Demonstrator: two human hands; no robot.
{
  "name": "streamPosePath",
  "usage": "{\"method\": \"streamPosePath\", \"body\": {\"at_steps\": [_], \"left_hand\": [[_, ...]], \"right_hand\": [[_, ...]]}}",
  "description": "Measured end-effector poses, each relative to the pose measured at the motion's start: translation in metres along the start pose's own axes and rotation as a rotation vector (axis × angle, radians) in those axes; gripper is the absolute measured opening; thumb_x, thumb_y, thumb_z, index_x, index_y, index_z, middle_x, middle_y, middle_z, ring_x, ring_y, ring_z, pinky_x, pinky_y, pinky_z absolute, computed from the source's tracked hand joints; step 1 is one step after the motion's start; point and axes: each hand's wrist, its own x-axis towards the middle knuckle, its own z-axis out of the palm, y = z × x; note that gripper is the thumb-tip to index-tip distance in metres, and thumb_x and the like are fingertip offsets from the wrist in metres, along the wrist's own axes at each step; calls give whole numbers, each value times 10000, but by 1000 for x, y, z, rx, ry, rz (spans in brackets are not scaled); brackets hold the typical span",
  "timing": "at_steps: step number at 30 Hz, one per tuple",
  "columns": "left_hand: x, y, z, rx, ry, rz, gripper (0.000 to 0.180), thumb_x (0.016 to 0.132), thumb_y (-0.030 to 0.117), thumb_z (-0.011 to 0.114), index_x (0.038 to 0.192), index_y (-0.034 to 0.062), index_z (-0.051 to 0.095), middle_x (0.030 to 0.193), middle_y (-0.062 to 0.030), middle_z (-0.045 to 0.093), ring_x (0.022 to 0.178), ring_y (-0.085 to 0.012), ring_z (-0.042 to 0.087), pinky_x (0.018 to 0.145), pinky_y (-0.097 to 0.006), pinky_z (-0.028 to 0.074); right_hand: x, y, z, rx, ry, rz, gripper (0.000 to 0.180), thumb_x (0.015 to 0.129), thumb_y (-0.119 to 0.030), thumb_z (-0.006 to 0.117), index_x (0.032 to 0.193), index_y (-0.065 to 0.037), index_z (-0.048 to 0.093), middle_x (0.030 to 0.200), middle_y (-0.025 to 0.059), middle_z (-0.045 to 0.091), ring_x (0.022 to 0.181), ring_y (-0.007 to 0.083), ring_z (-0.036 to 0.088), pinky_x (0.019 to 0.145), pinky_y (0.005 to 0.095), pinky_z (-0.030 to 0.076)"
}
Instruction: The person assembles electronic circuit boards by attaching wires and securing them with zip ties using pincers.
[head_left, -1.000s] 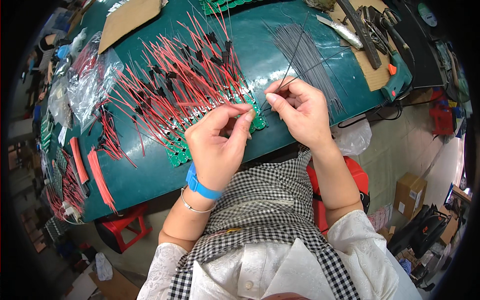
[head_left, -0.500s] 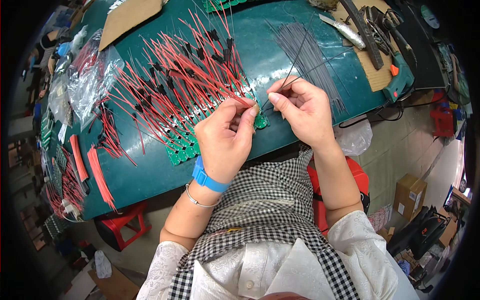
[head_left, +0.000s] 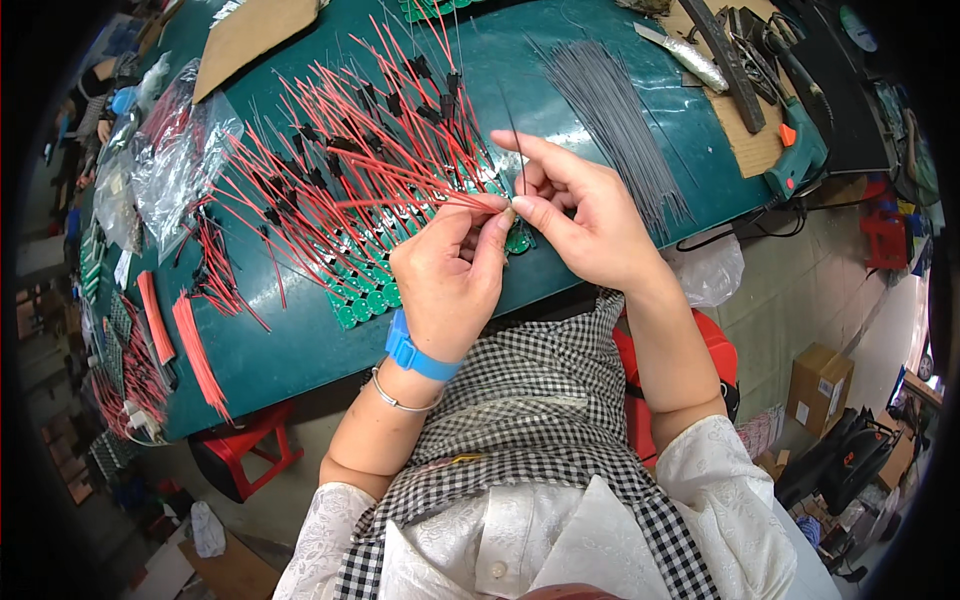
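My left hand (head_left: 450,265), with a blue wrist strap (head_left: 418,358), is closed in a pinch on red wires (head_left: 425,190) that stick out to the left. My right hand (head_left: 580,215) is close beside it, its thumb near the left fingertips. A thin black wire (head_left: 511,118) rises from the right fingers. Whether its lower end touches the red wires is hidden by the fingers. Below the hands lies a panel of round green circuit boards (head_left: 365,300), with many red wires with black connectors (head_left: 335,165) standing over it.
A loose bundle of dark grey wires (head_left: 615,125) lies to the right on the green table (head_left: 290,345). Beyond it are a knife (head_left: 655,38) and a green glue gun (head_left: 800,155). Clear plastic bags (head_left: 185,165) and red wire bundles (head_left: 198,355) lie at left.
My right hand has moved left to meet the left fingertips, bringing one black wire away from the grey bundle. That wire now stands more upright. My left hand has hardly moved.
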Motion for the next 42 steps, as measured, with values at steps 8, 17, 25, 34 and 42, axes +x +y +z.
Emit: {"method": "streamPosePath", "body": {"at_steps": [8,17,25,34,42], "left_hand": [[0,6,3,-8,7,-14,43,852,-30,697,883,-35,667,796,-111,700,609,-111,654,572,-246,523],[-2,2,1,152,23,155,104,835,-8,712,932,0,676,783,-126,695,619,-203,679,567,-294,529],[0,-4,4,275,62,265,232,845,8,726,1074,3,689,803,-101,727,662,-126,700,612,-247,557],[-1,2,-3,315,66,237,418,843,-25,709,1254,-1,638,774,-71,713,638,-85,660,589,-236,539],[-23,26,-89,-96,205,-107,160,915,-9,654,1068,-53,660,875,-92,720,622,-68,606,513,-180,441]], "right_hand": [[-8,6,-2,161,136,-2,439,895,24,626,1329,-18,575,836,-15,561,677,32,499,594,192,440],[-9,0,-4,296,159,49,332,917,-9,624,1249,-3,623,867,-29,550,724,20,497,628,172,434],[-6,5,-1,104,130,-9,211,903,-31,643,1105,7,689,838,-10,572,701,24,512,610,174,441],[-4,-3,3,30,114,36,216,889,-16,642,1098,10,688,825,0,583,681,35,521,594,196,451],[-12,-1,-1,314,225,116,163,947,-50,626,1080,30,677,875,-11,605,709,32,512,599,170,415]]}}
